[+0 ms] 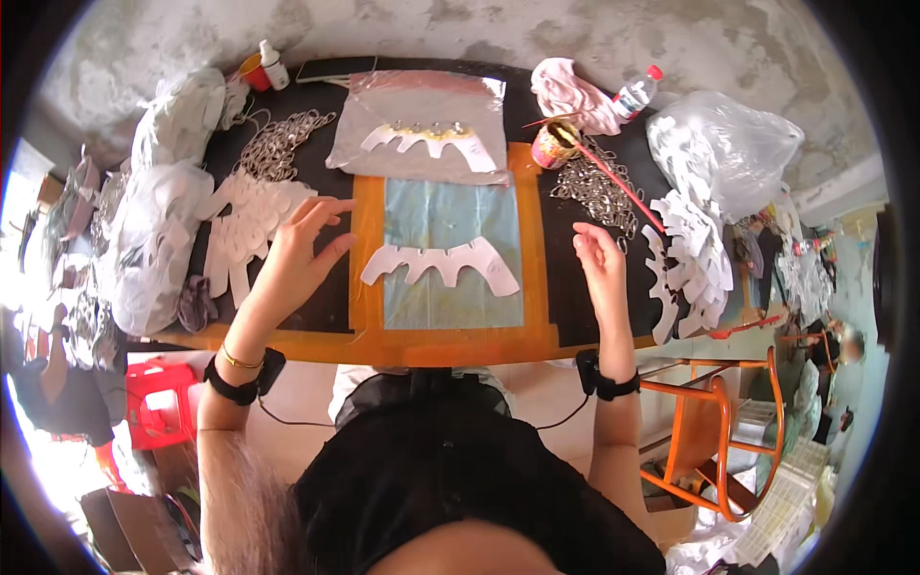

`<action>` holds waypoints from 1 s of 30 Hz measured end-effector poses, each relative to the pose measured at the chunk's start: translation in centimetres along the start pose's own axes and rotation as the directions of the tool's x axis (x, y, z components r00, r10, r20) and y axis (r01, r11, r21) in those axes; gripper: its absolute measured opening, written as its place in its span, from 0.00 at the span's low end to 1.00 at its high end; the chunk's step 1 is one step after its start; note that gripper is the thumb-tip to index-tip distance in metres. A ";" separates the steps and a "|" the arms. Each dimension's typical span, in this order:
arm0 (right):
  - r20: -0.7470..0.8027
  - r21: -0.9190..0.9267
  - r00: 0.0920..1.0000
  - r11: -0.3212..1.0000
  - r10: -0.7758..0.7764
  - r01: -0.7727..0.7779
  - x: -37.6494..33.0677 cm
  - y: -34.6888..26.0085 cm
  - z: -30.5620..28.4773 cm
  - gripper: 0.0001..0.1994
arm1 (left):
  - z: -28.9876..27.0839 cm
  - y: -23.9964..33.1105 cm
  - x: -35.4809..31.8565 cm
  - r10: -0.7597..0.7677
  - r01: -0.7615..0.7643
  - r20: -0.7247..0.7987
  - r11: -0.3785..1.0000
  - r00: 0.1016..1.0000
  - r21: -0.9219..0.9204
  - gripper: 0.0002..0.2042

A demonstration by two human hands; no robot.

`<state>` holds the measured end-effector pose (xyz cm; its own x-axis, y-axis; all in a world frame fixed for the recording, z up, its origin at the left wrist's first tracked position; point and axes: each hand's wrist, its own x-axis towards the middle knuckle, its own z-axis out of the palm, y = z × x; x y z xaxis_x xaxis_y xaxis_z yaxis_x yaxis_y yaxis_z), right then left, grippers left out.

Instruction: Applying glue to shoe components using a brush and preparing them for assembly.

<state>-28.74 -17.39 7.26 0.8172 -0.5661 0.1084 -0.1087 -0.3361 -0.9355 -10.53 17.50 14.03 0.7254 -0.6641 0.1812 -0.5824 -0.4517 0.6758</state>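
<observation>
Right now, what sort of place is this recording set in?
Most likely a small handcraft workshop. The dark worktable holds stacks of white cut-out pieces, heaps of small metal rings and a bag of more cut-outs; the wall behind is rough bare plaster.

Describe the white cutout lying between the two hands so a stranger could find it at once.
On the black table, find the pale blue sheet framed in orange. The white scalloped cutout lies alone and bare on it, unlike the similar one farther back, which carries metal rings on clear plastic.
</observation>
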 end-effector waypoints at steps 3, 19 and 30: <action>0.122 0.449 0.919 0.805 0.375 -0.388 1.9 1.3 -2.3 0.22 | 0.0 1.1 1.3 0.092 -0.091 0.004 0.996 0.996 -0.013 0.18; -0.184 -0.195 0.895 0.908 -0.405 0.371 13.7 0.0 -1.6 0.08 | 18.7 4.7 19.3 0.090 -0.016 0.357 0.979 0.930 -0.204 0.25; -0.311 -0.250 0.835 0.887 -0.454 0.389 13.9 -0.7 -1.4 0.07 | 27.4 3.9 23.6 -0.101 0.077 -0.105 0.974 0.989 -0.211 0.35</action>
<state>-18.11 -26.14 9.89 0.5559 -0.5541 0.6196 0.0800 -0.7063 -0.7034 -5.70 -16.24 1.38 0.8149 -0.5487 0.1867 -0.4344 -0.3650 0.8234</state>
